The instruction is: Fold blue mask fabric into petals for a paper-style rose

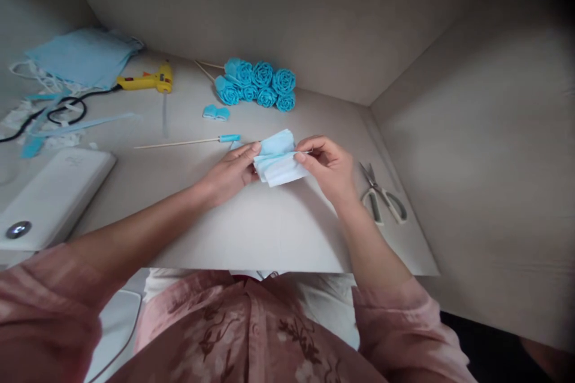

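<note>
Between my two hands I hold a stack of pale blue and white fabric pieces point(279, 158), fanned a little apart above the table. My left hand point(233, 169) pinches its left edge, thumb on top. The fingertips of my right hand point(330, 161) are closed on its right edge. Just beyond my left hand lies a thin wooden stick point(179, 143) with a blue wrap point(229, 138) on its right end. A small folded blue piece point(216, 112) rests farther back. To the right of my right hand lie scissors point(381, 194), blades slightly parted.
Several blue fabric roses point(263, 82) lie at the back. A yellow glue gun point(148, 79) with a black cord stands left of them, by a pile of blue face masks point(85, 57) and scraps point(58, 125). A white power bank point(58, 197) is at left; grey panels point(485, 161) enclose the table.
</note>
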A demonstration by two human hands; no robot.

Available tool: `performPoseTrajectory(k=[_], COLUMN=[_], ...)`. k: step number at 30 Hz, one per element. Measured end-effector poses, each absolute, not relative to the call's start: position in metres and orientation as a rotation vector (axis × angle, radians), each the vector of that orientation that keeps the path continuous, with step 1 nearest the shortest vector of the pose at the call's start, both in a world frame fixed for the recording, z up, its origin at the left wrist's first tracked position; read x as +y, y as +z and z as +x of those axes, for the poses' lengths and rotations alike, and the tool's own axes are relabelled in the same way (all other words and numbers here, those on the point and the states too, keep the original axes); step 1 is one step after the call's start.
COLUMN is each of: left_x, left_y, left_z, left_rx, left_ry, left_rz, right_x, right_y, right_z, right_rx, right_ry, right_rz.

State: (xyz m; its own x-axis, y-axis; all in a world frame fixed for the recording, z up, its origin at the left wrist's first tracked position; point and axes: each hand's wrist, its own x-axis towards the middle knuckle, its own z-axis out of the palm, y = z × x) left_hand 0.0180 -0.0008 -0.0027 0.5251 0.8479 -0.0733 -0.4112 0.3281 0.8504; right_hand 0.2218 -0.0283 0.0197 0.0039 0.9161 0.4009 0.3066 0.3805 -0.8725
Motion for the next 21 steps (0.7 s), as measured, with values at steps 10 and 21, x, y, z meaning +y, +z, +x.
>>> performPoseTrajectory(k=[10, 21], left_x=[-0.0045, -0.004], left_y=[-0.0053, -0.0073], left_z=[0.0164, 0.0154], left_rx=[0.606, 0.575], left_ry=[0.832, 0.802], left_rz=[1.016, 1.074], right_x=[-0.0318, -0.0299], right_y=[0.0237, 0.0211], right_z=[0.2163, 0.2167], right_rx=[-1.635, -1.647], right_ry=[0.422, 0.405], right_rz=[-1.214, -1.211])
